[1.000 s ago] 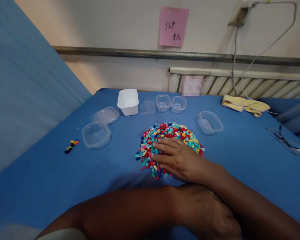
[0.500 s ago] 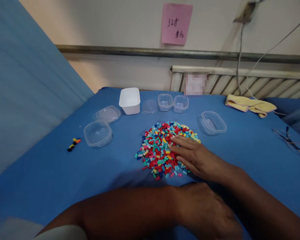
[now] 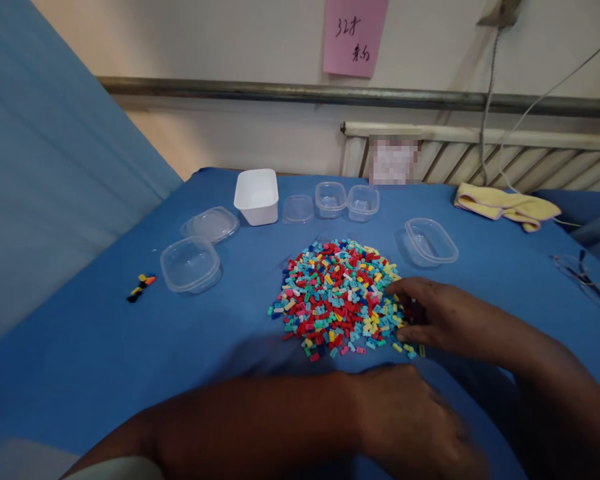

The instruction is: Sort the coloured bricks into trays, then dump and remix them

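Note:
A broad pile of small building bricks (image 3: 330,293) in red, light blue, yellow, green, pink and dark blue lies on the blue cloth (image 3: 180,353). At the pile's right edge is my right hand (image 3: 433,317), its thumb and fingers apart and curved toward the bricks, some of them touching it. My left forearm crosses in front of the pile, and my left hand (image 3: 417,420) is low at the front, back upward. Its fingers are smeared and pointed away, so what they hold, if anything, cannot be seen.
A clear tub (image 3: 190,267) and a clear lid (image 3: 213,225) sit left, beside a small black, yellow and orange piece (image 3: 141,288). Behind stand a white tub (image 3: 257,199), another lid (image 3: 298,209) and small clear tubs (image 3: 331,201). Right are a clear tub (image 3: 430,243), yellow cloth (image 3: 505,207) and glasses (image 3: 587,283).
My right hand has moved off the top of the pile to its right edge, its fingers now curved. More yellow and blue bricks show there. My left hand stays low at the front.

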Tool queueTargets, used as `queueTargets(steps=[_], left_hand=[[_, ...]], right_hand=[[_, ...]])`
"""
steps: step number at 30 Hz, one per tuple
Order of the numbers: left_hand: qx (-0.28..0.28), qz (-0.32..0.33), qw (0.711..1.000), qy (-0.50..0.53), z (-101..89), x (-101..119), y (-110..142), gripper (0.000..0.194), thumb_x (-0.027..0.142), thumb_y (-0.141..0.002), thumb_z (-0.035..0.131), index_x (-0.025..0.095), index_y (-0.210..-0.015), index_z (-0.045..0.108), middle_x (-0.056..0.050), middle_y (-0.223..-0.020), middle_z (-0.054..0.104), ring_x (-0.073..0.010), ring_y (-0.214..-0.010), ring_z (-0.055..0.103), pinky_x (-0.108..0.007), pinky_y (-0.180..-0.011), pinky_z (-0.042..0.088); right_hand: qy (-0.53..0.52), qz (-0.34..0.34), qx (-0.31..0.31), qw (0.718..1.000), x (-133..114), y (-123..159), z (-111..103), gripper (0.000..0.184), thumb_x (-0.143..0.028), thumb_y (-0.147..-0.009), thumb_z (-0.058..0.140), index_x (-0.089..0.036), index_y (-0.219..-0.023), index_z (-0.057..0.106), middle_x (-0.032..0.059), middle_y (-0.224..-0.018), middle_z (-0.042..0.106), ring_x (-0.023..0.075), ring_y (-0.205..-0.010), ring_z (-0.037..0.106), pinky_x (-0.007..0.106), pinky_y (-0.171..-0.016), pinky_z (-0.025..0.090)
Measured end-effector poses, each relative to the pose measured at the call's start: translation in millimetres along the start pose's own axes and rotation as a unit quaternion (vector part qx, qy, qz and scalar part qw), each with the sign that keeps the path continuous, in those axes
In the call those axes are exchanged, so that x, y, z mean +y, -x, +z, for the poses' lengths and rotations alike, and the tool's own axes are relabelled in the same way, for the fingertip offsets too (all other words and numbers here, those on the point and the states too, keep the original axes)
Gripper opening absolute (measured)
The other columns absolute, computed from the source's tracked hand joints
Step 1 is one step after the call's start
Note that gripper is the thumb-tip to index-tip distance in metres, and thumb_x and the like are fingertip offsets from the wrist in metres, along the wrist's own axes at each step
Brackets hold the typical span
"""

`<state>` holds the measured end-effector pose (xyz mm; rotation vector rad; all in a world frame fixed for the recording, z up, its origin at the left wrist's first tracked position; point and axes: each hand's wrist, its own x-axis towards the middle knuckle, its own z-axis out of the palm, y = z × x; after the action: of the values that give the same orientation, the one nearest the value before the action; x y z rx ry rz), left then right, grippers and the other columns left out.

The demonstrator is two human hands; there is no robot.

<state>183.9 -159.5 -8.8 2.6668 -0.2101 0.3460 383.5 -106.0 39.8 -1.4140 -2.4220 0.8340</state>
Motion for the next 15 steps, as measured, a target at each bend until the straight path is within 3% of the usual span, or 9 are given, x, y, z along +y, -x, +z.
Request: queueTargets(steps=[6, 10, 12, 15], left_hand=[[0.001, 0.002, 1.0, -0.008, -9.3, 2, -1, 0.014, 0.027, -0.104, 0.068, 0.023, -0.104, 0.082, 0.0, -0.103, 0.084, -0.0159, -0.094, 0.08, -0.033, -0.065, 0.061], [-0.014, 0.029, 0.999, -0.037, -20.4, 3, -7, 0.025, 0.026, -0.107, 0.061, 0.023, -0.102, 0.085, 0.001, -0.104, 0.086, -0.0158, -0.097, 0.08, -0.033, -0.068, 0.062], [-0.025, 0.035, 0.999, -0.033, -23.2, 2, -11, 0.03, 0.028, -0.109, 0.059, 0.024, -0.095, 0.085, 0.001, -0.097, 0.086, -0.016, -0.091, 0.08, -0.033, -0.069, 0.062], [-0.03, 0.039, 0.999, -0.019, -21.4, 0, -15, 0.029, 0.027, -0.106, 0.064, 0.025, -0.083, 0.081, 0.002, -0.087, 0.084, -0.0154, -0.082, 0.079, -0.033, -0.07, 0.061]], right_hand=[[-0.026, -0.066, 0.118, 0.99, -16, -24, 30, 0.038, -0.035, -0.104, 0.074, -0.024, -0.14, 0.072, 0.0102, -0.117, 0.08, 0.0243, -0.092, 0.077, 0.041, -0.084, 0.065], [-0.026, -0.125, 0.212, 0.969, -28, -37, 46, 0.037, -0.029, -0.109, 0.067, -0.025, -0.146, 0.067, 0.0119, -0.131, 0.079, 0.0275, -0.117, 0.079, 0.045, -0.1, 0.067], [-0.015, -0.172, 0.225, 0.959, -37, -43, 52, 0.039, -0.027, -0.111, 0.065, -0.026, -0.15, 0.064, 0.0128, -0.142, 0.076, 0.0277, -0.132, 0.074, 0.047, -0.11, 0.064], [0.001, -0.235, 0.214, 0.948, -51, -50, 58, 0.04, -0.024, -0.113, 0.061, -0.024, -0.153, 0.062, 0.0152, -0.151, 0.072, 0.0255, -0.14, 0.07, 0.047, -0.116, 0.062]])
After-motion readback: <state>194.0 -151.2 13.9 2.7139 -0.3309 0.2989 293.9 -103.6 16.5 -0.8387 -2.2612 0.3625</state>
